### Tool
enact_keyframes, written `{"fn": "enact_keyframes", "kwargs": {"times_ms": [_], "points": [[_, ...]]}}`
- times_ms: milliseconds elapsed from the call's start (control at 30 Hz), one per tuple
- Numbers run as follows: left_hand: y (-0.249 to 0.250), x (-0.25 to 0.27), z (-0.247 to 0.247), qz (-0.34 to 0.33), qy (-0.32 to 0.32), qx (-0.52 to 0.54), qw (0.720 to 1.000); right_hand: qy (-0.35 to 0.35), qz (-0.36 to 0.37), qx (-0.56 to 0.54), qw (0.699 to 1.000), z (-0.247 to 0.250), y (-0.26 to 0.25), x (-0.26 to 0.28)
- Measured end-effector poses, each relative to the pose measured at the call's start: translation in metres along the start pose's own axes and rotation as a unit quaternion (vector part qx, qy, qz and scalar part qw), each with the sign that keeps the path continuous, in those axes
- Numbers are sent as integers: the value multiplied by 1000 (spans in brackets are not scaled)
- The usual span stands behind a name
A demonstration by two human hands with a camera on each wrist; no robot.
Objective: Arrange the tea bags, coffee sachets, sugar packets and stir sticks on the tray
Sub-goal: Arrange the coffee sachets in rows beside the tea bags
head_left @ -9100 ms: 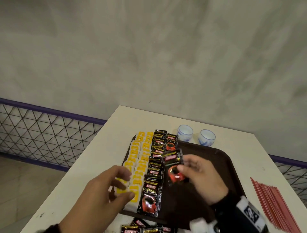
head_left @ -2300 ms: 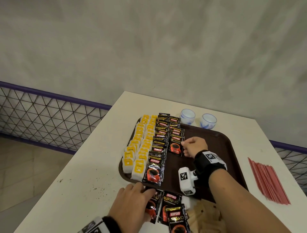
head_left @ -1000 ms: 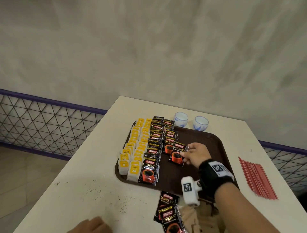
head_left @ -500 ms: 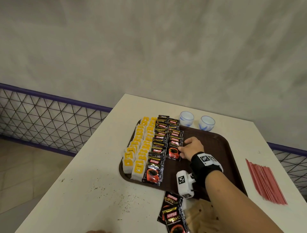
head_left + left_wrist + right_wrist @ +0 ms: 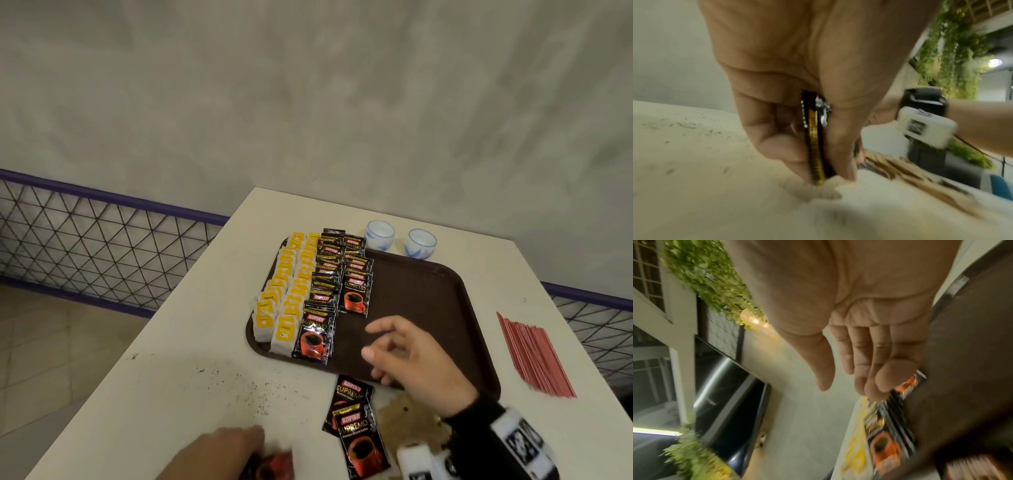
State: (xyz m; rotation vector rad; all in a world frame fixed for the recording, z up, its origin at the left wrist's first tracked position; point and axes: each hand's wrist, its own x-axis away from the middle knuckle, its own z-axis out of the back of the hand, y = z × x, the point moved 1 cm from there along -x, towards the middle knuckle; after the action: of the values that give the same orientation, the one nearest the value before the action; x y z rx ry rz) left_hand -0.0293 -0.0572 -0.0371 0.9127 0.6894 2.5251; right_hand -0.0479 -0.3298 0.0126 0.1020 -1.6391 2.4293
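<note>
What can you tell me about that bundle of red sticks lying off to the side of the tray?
The red stir sticks are thin, straight and look like plastic, all much alike in length. They lie flat on the white table in a loose sheaf, side by side and slightly fanned, slanting from the far end toward the near right edge. They sit to the right of the brown tray, apart from it, not yet placed. Neither hand touches them.

head: high, looking down at table (image 5: 205, 394) | wrists: close along palms | shared: tray (image 5: 428, 308) edge
</note>
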Motion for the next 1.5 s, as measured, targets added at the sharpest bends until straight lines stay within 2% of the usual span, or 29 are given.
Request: {"fn": "enact_keyframes", "kwargs": {"times_ms": [67,133,300,400,500,600,700,767,900,933,1000,1067,1133,1300,1500], "points": [[18,2,15,-57,13,26,998,-47,8,7,999,-14,-2,23],[35,6,30,-112,-14,116,987,-71,21,34,997,-25,-7,38],[64,0,46,-219,1,214,952,-66,58,-15,996,-39,-27,52],[69,-2,47,-235,-15,241,941,-14,69,-6,998,-38,-31,52],[68,-5,49,-193,45,303,932,10,67,9,998,-32,-30,54],[66,-6,53,-180,101,287,935,5,67,76,995,-35,-28,58],[67,-4,55,-222,99,171,955,47,108,158,980,-37,-30,57],[70,-3,57,-242,101,109,959,29,116,202,972,-37,-34,53],[76,-5,58,-261,149,126,945,-31,55,141,988,-32,-30,41],[75,-6,58,-258,171,142,940,-23,46,102,993,-26,-24,34],[69,-9,55,-245,204,128,939,38,12,10,999,-9,-9,14],[62,-9,49,-224,198,98,949,131,-44,-46,989,10,10,-15],[56,-10,42,-196,175,97,960,183,-96,-58,977,22,24,-46],[48,-14,36,-162,156,97,969,174,-195,-52,964,14,42,-105],[38,-11,42,-152,160,82,972,210,-221,-56,951,2,42,-127]]}}
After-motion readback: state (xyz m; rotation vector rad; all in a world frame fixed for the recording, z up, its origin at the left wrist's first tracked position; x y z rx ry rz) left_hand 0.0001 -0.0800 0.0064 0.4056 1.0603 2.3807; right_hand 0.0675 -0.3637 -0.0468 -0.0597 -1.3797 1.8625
